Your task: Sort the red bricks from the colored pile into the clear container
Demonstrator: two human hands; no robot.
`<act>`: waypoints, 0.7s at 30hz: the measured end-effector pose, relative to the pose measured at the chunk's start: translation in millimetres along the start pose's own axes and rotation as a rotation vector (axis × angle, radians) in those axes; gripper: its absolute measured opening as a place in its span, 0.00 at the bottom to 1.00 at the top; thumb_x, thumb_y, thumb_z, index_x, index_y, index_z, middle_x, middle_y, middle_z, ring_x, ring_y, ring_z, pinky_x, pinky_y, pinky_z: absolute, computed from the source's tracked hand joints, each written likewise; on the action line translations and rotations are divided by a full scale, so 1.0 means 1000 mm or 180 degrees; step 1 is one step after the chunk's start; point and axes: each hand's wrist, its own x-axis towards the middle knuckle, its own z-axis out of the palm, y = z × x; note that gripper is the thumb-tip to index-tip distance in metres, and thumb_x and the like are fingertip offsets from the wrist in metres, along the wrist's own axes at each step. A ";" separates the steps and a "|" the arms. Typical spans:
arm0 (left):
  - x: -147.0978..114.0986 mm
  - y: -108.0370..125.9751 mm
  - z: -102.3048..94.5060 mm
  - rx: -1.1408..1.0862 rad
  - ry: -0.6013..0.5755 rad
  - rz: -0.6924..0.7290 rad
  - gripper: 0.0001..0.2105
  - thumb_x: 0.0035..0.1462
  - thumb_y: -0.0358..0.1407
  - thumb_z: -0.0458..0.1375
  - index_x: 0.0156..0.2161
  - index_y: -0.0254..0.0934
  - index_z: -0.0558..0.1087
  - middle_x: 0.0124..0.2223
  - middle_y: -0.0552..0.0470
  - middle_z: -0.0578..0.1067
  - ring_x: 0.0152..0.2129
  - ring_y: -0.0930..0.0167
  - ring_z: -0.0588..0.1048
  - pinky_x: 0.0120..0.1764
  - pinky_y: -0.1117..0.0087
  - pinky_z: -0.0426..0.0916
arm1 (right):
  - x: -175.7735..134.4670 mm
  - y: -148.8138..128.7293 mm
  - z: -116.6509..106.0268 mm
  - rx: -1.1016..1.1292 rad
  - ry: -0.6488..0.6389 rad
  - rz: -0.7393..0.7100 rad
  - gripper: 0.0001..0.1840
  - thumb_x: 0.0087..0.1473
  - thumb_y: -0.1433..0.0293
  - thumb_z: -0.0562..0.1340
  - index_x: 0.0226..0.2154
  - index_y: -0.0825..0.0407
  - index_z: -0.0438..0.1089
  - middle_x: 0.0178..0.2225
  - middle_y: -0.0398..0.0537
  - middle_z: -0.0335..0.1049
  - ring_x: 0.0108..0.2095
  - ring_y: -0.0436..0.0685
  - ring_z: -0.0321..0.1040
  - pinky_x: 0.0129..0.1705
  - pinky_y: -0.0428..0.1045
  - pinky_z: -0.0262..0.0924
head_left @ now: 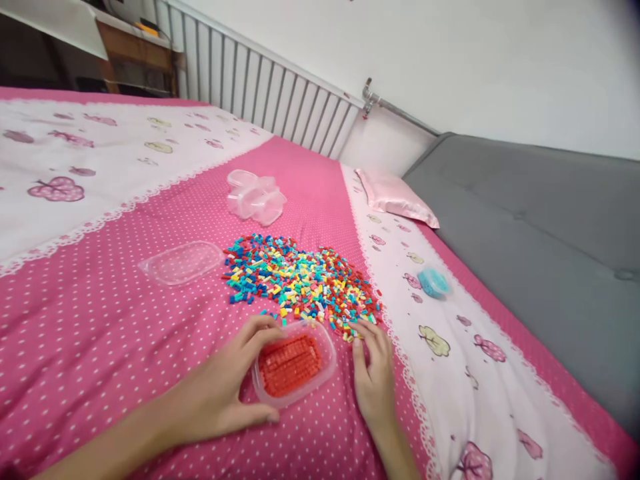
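My left hand (230, 380) curves around the left side of a clear plastic container (327, 367), with fingers over its far rim and the thumb by its near edge. Inside the container, small red bricks (290, 365) lie packed in neat rows. To the right, my right hand (375, 373) rests at the near edge of a big loose pile of small coloured bricks (300, 273). Its fingers are bent and a little apart from the thumb, and no brick shows between them. The pile mixes red, blue, teal, yellow and white pieces.
A clear lid (183, 263) lies left of the pile. Beyond it are stacked clear containers (256, 197). A closed container of blue pieces (434, 283) sits at the right. A pink pillow (397, 199) leans near the grey headboard (530, 233); a white radiator (265, 80) stands behind the bed.
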 end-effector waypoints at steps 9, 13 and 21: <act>-0.006 -0.003 0.005 0.0246 -0.0009 -0.0117 0.40 0.54 0.54 0.67 0.67 0.53 0.55 0.66 0.44 0.59 0.60 0.52 0.68 0.58 0.52 0.71 | -0.002 0.008 0.009 -0.0332 -0.0188 0.0095 0.22 0.68 0.64 0.52 0.58 0.51 0.70 0.64 0.58 0.59 0.66 0.64 0.53 0.67 0.66 0.50; -0.001 0.000 0.008 0.0480 0.0108 -0.0099 0.31 0.58 0.47 0.65 0.65 0.54 0.61 0.65 0.46 0.63 0.62 0.51 0.66 0.59 0.52 0.71 | -0.005 0.008 0.008 -0.0322 -0.0121 0.0180 0.21 0.67 0.64 0.53 0.58 0.52 0.69 0.64 0.59 0.59 0.67 0.64 0.52 0.68 0.66 0.51; 0.004 -0.003 0.008 0.0686 0.0115 0.0076 0.31 0.61 0.35 0.56 0.67 0.51 0.54 0.72 0.48 0.57 0.66 0.54 0.63 0.61 0.52 0.68 | 0.016 0.011 -0.012 -0.0044 0.0346 0.0328 0.20 0.67 0.66 0.50 0.53 0.53 0.71 0.54 0.58 0.69 0.58 0.61 0.63 0.63 0.60 0.56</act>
